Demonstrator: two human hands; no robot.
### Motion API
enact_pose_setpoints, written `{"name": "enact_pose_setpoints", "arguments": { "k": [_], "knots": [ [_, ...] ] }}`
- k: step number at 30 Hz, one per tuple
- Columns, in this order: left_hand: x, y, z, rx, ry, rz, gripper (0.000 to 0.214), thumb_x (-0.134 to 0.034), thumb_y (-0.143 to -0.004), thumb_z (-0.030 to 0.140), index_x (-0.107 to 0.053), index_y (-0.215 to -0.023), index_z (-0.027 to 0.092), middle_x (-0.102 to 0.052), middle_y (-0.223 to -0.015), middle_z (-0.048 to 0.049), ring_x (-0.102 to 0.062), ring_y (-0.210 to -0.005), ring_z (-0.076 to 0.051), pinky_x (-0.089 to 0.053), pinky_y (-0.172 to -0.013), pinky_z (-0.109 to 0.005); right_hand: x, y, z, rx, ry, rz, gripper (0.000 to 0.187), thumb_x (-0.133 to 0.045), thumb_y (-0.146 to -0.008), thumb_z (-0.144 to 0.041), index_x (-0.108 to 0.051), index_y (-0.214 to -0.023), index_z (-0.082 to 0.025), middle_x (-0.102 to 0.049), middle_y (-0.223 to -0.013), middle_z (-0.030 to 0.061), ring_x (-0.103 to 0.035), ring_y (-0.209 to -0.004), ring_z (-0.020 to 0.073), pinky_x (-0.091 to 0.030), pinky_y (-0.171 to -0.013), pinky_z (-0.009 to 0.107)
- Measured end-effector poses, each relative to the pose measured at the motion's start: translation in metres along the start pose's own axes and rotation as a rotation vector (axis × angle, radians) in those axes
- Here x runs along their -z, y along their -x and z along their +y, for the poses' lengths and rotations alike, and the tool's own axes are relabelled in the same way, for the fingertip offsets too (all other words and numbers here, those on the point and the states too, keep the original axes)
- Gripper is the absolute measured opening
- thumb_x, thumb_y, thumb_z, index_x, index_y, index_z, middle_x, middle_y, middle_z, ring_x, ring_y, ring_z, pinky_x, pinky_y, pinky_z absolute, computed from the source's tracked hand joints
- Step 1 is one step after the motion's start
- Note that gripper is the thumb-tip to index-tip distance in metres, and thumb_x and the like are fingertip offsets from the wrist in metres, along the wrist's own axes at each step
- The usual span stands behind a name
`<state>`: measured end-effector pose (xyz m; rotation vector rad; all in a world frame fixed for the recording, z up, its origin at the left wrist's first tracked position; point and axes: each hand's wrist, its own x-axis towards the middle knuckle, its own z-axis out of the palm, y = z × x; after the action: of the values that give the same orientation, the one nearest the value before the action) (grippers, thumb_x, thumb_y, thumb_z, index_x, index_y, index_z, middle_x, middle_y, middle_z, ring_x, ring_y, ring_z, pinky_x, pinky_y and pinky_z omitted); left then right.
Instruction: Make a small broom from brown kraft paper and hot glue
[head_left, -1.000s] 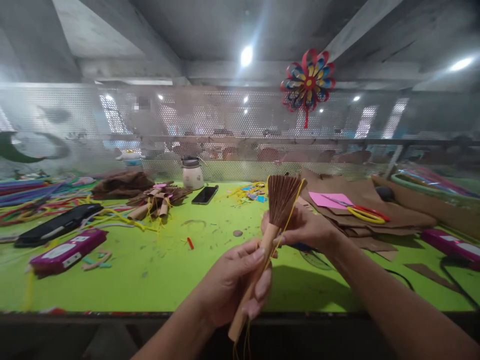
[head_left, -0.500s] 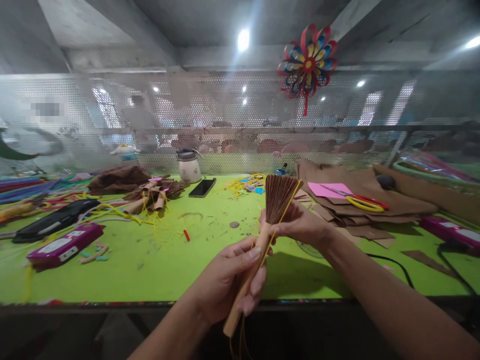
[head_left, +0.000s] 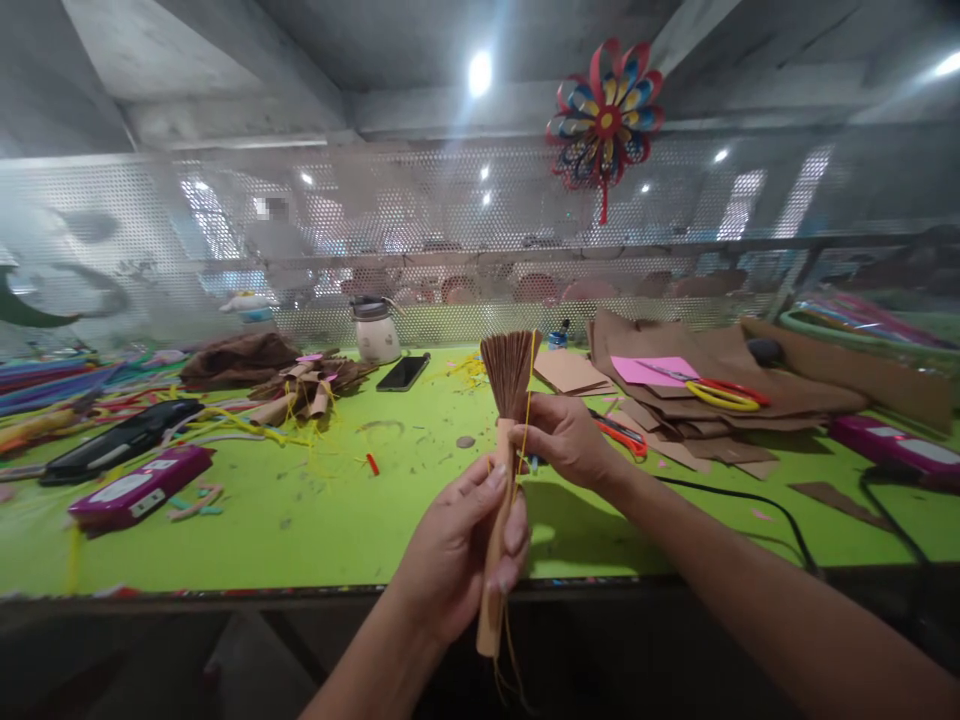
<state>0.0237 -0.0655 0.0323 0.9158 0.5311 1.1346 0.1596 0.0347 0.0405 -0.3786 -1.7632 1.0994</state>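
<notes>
Upright in front of me is a pleated brown paper fan (head_left: 507, 375), its folds spread at the top and its lower end wrapped into a tan paper handle (head_left: 490, 622). My left hand (head_left: 459, 535) is closed round the middle of that handle. Thumb and fingers of my right hand (head_left: 571, 440) pinch a yellow string (head_left: 528, 395) beside the neck of the fan. One part of the string rises along the fan's right edge; loose cord ends hang below the handle. Part of my right fingers is hidden behind the handle.
Red-handled scissors (head_left: 624, 436) lie right of my hand, near stacked brown paper (head_left: 705, 345) with yellow-and-red scissors (head_left: 724, 394) on it. A phone (head_left: 403, 374), a jar (head_left: 374, 332), a purple power strip (head_left: 142, 487) and a rolled-paper pile (head_left: 304, 390) stand leftward.
The fan has moved left in view and become more upright. My right hand has moved left and down with it, uncovering the red-handled scissors and paper pieces behind.
</notes>
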Motion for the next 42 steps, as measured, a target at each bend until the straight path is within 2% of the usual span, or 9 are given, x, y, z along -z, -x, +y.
{"name": "enact_pose_setpoints", "arguments": {
  "k": [6,9,12,15,17,22,27,35,42],
  "knots": [
    [-0.003,-0.001,-0.003,-0.009,-0.019,0.032,0.009,-0.043,-0.094,0.027,-0.045,-0.094,0.018,-0.052,-0.054,0.0047,-0.044,-0.031,-0.005,-0.032,-0.031,-0.011,-0.006,0.001,0.002,-0.103,-0.133,-0.058,0.033,-0.068,-0.076,-0.047,-0.062,-0.082,-0.015,-0.059,-0.062,-0.0019,-0.050,-0.048,0.0071,-0.044,-0.045,0.021],
    [-0.003,-0.003,-0.006,-0.065,-0.019,0.061,0.010,-0.042,-0.094,0.027,-0.045,-0.093,0.017,-0.055,-0.056,0.0031,-0.047,-0.032,-0.006,-0.032,-0.031,-0.011,-0.011,0.002,0.007,-0.018,-0.039,0.119,0.034,-0.068,-0.075,-0.048,-0.061,-0.081,-0.016,-0.057,-0.063,-0.0021,-0.049,-0.049,0.0079,-0.043,-0.043,0.021],
    [-0.003,-0.006,-0.008,-0.094,-0.021,0.084,0.013,-0.042,-0.094,0.029,-0.046,-0.091,0.017,-0.059,-0.059,0.0012,-0.052,-0.035,-0.007,-0.032,-0.031,-0.011,-0.015,0.005,0.008,0.145,0.203,0.340,0.025,-0.071,-0.075,-0.040,-0.060,-0.077,-0.018,-0.053,-0.062,-0.0036,-0.048,-0.053,0.0087,-0.043,-0.047,0.022],
    [-0.003,-0.009,-0.009,-0.091,-0.036,0.100,0.014,-0.044,-0.093,0.030,-0.048,-0.093,0.016,-0.060,-0.064,-0.0002,-0.056,-0.040,-0.009,-0.032,-0.032,-0.011,-0.018,0.008,0.003,0.306,0.389,0.412,0.022,-0.071,-0.077,-0.030,-0.054,-0.068,-0.019,-0.047,-0.059,-0.0054,-0.045,-0.052,0.0082,-0.041,-0.050,0.022],
    [-0.002,-0.009,-0.010,-0.091,-0.041,0.115,0.015,-0.046,-0.093,0.030,-0.049,-0.094,0.015,-0.058,-0.064,0.0004,-0.057,-0.041,-0.009,-0.032,-0.033,-0.011,-0.018,0.010,0.000,0.345,0.413,0.376,0.023,-0.067,-0.081,-0.026,-0.052,-0.064,-0.019,-0.047,-0.058,-0.0054,-0.044,-0.051,0.0080,-0.040,-0.050,0.022],
    [0.003,-0.006,-0.006,-0.123,-0.047,0.174,0.015,-0.051,-0.090,0.030,-0.049,-0.095,0.016,-0.053,-0.061,0.0035,-0.055,-0.042,-0.008,-0.031,-0.033,-0.011,-0.014,0.011,-0.003,0.278,0.353,0.183,0.019,-0.053,-0.091,-0.026,-0.059,-0.074,-0.018,-0.054,-0.066,-0.0019,-0.053,-0.059,0.0099,-0.044,-0.056,0.024],
    [0.010,-0.004,0.000,-0.166,-0.076,0.239,0.016,-0.053,-0.089,0.031,-0.046,-0.088,0.017,-0.052,-0.060,0.0040,-0.054,-0.041,-0.008,-0.032,-0.032,-0.012,-0.012,0.011,-0.003,0.266,0.322,0.027,0.009,-0.055,-0.089,-0.022,-0.062,-0.092,-0.019,-0.059,-0.081,0.0026,-0.058,-0.074,0.0138,-0.049,-0.066,0.029],
    [0.007,-0.001,-0.004,-0.167,-0.132,0.273,0.019,-0.052,-0.089,0.035,-0.050,-0.088,0.016,-0.054,-0.058,0.0034,-0.056,-0.040,-0.010,-0.032,-0.032,-0.012,-0.021,0.016,0.006,0.225,0.225,0.044,0.006,-0.059,-0.086,-0.020,-0.060,-0.092,-0.020,-0.057,-0.086,0.0027,-0.059,-0.080,0.0149,-0.050,-0.072,0.030],
    [0.002,-0.007,-0.014,-0.249,-0.249,0.348,0.023,-0.053,-0.088,0.040,-0.052,-0.091,0.016,-0.053,-0.057,0.0045,-0.056,-0.040,-0.010,-0.034,-0.033,-0.013,-0.030,0.020,0.010,0.305,0.364,0.163,0.006,-0.054,-0.088,-0.015,-0.057,-0.091,-0.019,-0.055,-0.088,0.0038,-0.055,-0.081,0.0154,-0.048,-0.071,0.030]
  ]
}}
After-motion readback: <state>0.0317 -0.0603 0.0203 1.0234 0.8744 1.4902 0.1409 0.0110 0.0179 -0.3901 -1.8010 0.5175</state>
